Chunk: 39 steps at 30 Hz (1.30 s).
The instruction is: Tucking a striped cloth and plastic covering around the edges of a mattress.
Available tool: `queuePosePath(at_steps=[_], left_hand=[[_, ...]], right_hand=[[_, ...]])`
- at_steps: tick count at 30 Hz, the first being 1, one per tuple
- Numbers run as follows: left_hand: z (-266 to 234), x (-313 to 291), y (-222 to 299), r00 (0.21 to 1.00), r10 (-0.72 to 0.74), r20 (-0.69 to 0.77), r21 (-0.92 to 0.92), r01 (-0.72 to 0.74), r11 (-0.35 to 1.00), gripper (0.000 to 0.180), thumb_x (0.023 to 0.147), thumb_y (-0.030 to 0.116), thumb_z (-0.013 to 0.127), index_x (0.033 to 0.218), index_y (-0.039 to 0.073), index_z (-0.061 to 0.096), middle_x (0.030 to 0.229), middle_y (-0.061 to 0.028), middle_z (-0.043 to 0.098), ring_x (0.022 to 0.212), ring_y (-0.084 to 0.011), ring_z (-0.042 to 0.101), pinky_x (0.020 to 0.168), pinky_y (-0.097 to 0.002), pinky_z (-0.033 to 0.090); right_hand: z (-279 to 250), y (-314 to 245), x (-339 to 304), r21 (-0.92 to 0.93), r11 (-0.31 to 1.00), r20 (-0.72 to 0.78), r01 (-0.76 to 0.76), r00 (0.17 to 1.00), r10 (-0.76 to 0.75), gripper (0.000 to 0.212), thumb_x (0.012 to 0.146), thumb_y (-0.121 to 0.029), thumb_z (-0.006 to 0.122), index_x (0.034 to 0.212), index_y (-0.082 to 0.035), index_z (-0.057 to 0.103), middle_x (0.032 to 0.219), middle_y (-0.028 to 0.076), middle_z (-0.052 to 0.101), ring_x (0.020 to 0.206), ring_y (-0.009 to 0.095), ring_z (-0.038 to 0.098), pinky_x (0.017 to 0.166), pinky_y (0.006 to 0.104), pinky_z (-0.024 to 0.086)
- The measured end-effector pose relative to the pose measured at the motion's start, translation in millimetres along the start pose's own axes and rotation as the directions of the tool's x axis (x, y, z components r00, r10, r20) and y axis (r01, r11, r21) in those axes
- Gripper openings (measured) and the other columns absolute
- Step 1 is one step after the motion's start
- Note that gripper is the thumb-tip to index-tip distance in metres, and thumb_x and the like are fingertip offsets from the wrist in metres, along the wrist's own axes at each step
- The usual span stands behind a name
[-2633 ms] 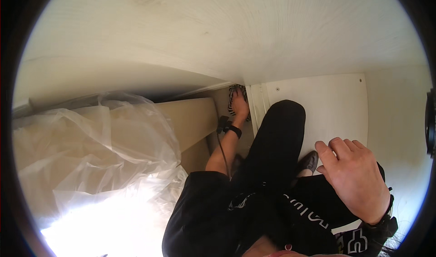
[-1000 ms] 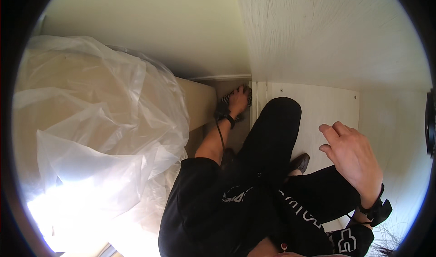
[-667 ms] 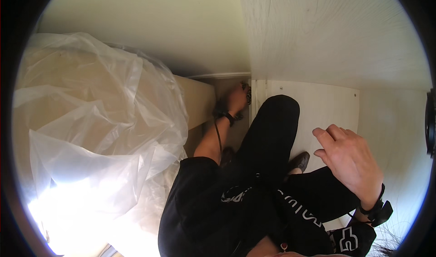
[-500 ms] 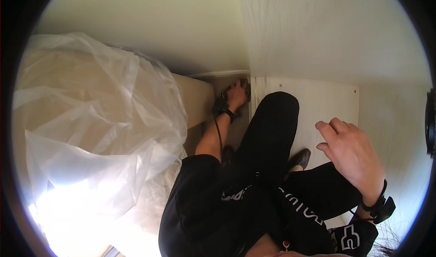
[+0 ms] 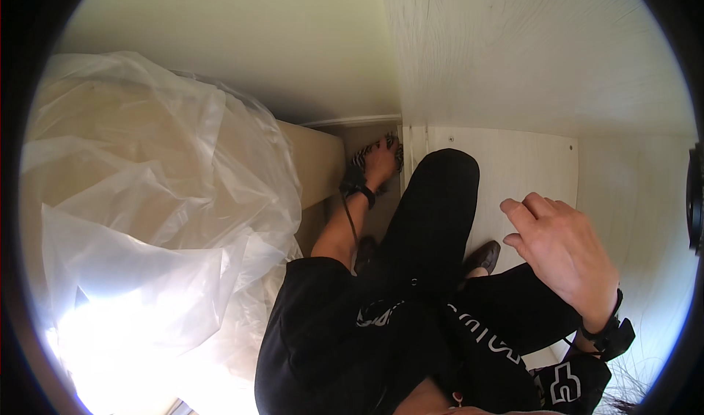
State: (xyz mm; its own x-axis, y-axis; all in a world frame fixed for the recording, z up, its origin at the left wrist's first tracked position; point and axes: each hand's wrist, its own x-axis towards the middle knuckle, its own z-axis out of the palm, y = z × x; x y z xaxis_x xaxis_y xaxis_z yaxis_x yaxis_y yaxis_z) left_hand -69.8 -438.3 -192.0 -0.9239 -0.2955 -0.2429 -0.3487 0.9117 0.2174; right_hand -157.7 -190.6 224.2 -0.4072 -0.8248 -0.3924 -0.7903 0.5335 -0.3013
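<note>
My left hand (image 5: 380,163) reaches down into the narrow floor gap between the beige furniture side and the pale wooden base. Its fingers are closed on a black-and-white striped cloth (image 5: 365,155), pressed low in the corner by the wall. Part of the cloth is hidden under the hand. Over the right side of the pale wooden base (image 5: 517,166), my right hand (image 5: 563,248) hangs in the air. Its fingers are loosely bent and apart, with nothing in them.
Clear plastic sheeting (image 5: 169,173) drapes over a large beige piece (image 5: 312,158) at left. A pale wood-grain panel (image 5: 528,48) rises ahead, another side panel (image 5: 634,202) at right. The plain wall (image 5: 242,34) closes the far left. My bent knee (image 5: 447,177) is between my hands.
My left hand has shifted slightly in the corner, and more of the striped cloth shows at its left. My right hand has drifted a little to the left, still empty.
</note>
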Motion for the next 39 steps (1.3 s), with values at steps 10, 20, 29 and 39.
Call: queuePosePath(at_steps=[10, 20, 29, 39], left_hand=[[-3, 17, 14, 1.000, -0.012, 0.017, 0.044, 0.011, 0.999, 0.059, 0.071, 0.012, 0.057, 0.127, 0.013, 0.042, 0.114, -0.0184, 0.046, 0.097, -0.0386, 0.053, 0.074, -0.0452, 0.049], [-11, 33, 6, 0.999, 0.022, -0.041, 0.110, -0.018, 0.994, 0.045, 0.070, 0.012, 0.057, 0.115, 0.008, 0.052, 0.105, -0.0176, 0.048, 0.089, -0.0345, 0.054, 0.072, -0.0416, 0.048], [12, 8, -25, 0.856, -0.516, 0.039, -0.224, 0.511, 0.830, 0.043, 0.078, 0.015, 0.052, 0.113, -0.008, 0.042, 0.103, -0.0209, 0.049, 0.093, -0.0367, 0.056, 0.075, -0.0453, 0.048], [-2, 22, -16, 0.873, -0.402, -0.276, -0.190, 0.361, 0.913, 0.068, 0.075, 0.015, 0.055, 0.125, -0.019, 0.023, 0.109, -0.0280, 0.046, 0.103, -0.0375, 0.047, 0.082, -0.0394, 0.046]], right_hand=[[-11, 1, -1, 0.013, 0.999, -0.009, -0.034, 0.999, 0.034, 0.032, 0.071, -0.012, 0.065, 0.099, -0.004, 0.052, 0.079, 0.010, 0.053, 0.073, 0.028, 0.055, 0.065, 0.0357, 0.045], [-13, -5, 1, 0.012, 1.000, 0.021, -0.005, 1.000, 0.005, 0.034, 0.069, -0.012, 0.066, 0.099, -0.005, 0.052, 0.078, 0.009, 0.051, 0.071, 0.027, 0.054, 0.064, 0.0363, 0.044], [-1, -2, 5, -0.027, 1.000, -0.041, -0.013, 0.999, 0.012, 0.027, 0.071, -0.012, 0.063, 0.094, -0.003, 0.052, 0.076, 0.010, 0.050, 0.069, 0.027, 0.053, 0.062, 0.0349, 0.044], [0, -10, 5, -0.007, 0.997, -0.029, 0.072, 0.997, -0.072, 0.023, 0.072, -0.012, 0.060, 0.090, 0.000, 0.052, 0.071, 0.010, 0.048, 0.066, 0.024, 0.053, 0.058, 0.0326, 0.042]])
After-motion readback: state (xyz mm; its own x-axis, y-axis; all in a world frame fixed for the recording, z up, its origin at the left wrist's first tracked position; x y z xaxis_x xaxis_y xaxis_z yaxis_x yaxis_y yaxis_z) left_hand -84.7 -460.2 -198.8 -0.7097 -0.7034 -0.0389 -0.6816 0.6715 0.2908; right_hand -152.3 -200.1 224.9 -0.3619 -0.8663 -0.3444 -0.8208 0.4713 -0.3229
